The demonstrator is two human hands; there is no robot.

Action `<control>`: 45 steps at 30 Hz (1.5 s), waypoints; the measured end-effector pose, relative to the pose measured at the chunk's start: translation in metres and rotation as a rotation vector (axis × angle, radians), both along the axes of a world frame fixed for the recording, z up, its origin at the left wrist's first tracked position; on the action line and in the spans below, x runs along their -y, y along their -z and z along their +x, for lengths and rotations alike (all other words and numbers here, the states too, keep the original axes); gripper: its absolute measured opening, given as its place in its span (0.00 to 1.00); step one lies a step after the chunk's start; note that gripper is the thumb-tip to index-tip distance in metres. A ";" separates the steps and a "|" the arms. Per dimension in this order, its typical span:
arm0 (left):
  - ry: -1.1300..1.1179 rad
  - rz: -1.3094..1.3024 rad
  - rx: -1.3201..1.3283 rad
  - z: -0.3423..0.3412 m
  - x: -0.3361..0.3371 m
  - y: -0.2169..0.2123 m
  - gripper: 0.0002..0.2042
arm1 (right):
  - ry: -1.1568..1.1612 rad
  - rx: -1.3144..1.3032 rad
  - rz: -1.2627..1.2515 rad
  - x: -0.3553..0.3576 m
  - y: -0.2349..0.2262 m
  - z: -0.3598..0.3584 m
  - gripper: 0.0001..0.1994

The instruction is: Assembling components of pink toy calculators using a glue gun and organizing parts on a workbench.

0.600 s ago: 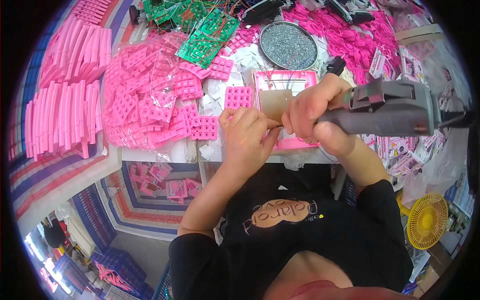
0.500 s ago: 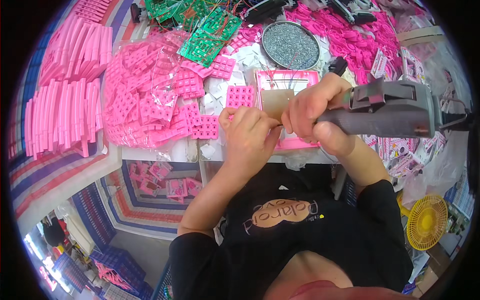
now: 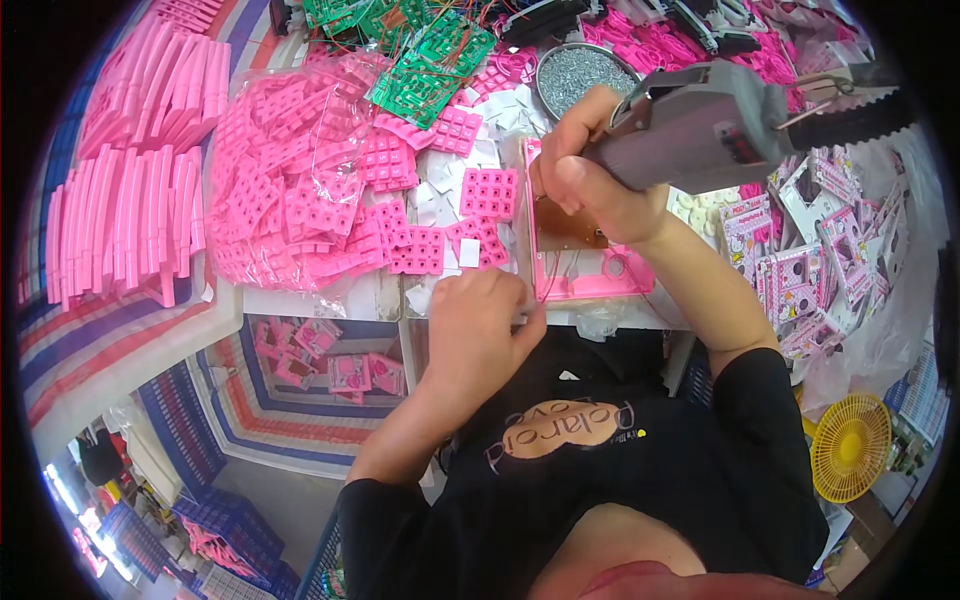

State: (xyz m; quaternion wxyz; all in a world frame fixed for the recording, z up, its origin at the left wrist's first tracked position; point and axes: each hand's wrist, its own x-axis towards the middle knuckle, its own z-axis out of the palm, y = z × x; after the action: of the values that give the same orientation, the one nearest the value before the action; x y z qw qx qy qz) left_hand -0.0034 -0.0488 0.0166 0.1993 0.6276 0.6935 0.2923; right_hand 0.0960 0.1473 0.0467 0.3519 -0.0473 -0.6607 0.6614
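My right hand point(image 3: 600, 170) is wrapped round a grey electric screwdriver point(image 3: 695, 130), held tilted above a pink plastic case point(image 3: 590, 287). Inside the case lies a brown circuit board point(image 3: 565, 222), partly covered by the hand; thin wires trail over the case's near part. The driver's tip is hidden. Left of the case, at the table's near edge, my left hand point(image 3: 475, 325) has its fingers curled together; whatever they hold, if anything, is too small to name. Just beyond it are pink rubber keypads point(image 3: 489, 192) and a small white square point(image 3: 469, 252).
A clear bag of pink keypads point(image 3: 290, 180) and stacked pink plastic parts point(image 3: 125, 225) fill the left. Green circuit boards point(image 3: 430, 70) and a round dish of screws point(image 3: 580, 80) stand at the back. Printed cards point(image 3: 800, 265) lie right; a yellow fan point(image 3: 850, 447) is lower right.
My left hand has moved away from the case, toward the left and nearer me. My right hand has raised the screwdriver farther back and left, uncovering the case's near part.
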 end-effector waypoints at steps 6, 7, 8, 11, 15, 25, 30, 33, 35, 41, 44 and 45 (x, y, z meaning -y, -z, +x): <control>0.042 -0.112 0.023 0.003 0.005 0.003 0.07 | 0.060 0.048 -0.014 0.008 0.004 -0.003 0.09; 0.018 -0.142 0.145 -0.005 0.004 -0.008 0.08 | 0.069 0.061 -0.031 0.009 0.005 -0.003 0.09; -0.007 -0.173 0.268 -0.013 0.002 -0.017 0.08 | 0.059 0.076 -0.054 0.009 0.007 -0.002 0.09; -0.029 -0.164 0.151 -0.039 -0.020 -0.026 0.11 | 0.084 0.109 -0.034 0.006 0.007 -0.004 0.08; -0.131 0.151 -0.275 -0.035 -0.045 -0.015 0.15 | 0.013 0.105 -0.085 -0.007 -0.010 -0.003 0.10; -0.015 0.067 0.166 0.004 -0.044 0.003 0.03 | 0.297 0.434 0.358 -0.011 -0.001 0.069 0.38; 0.057 0.056 0.147 0.002 -0.063 0.006 0.05 | 0.065 0.646 0.478 0.015 0.010 0.074 0.30; 0.052 0.094 0.189 0.002 -0.063 -0.001 0.07 | 0.114 0.523 0.469 0.015 0.024 0.073 0.20; 0.022 0.131 0.131 0.004 -0.058 -0.002 0.07 | 0.083 0.583 0.440 0.011 0.017 0.077 0.12; 0.013 0.210 0.124 0.007 -0.055 0.008 0.05 | 0.124 0.580 0.380 0.010 0.026 0.079 0.04; 0.041 0.164 0.241 0.003 -0.055 0.012 0.04 | 0.096 0.602 0.319 0.011 0.026 0.078 0.04; 0.043 0.158 0.248 0.003 -0.055 0.012 0.04 | 0.096 0.608 0.317 0.011 0.026 0.078 0.04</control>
State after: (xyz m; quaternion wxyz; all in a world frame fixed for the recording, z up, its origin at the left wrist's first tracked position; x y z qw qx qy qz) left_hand -0.0004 0.0065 0.0051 0.2398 0.6153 0.6246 0.4168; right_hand 0.1741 0.1365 0.0209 0.1726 -0.2179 -0.8270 0.4887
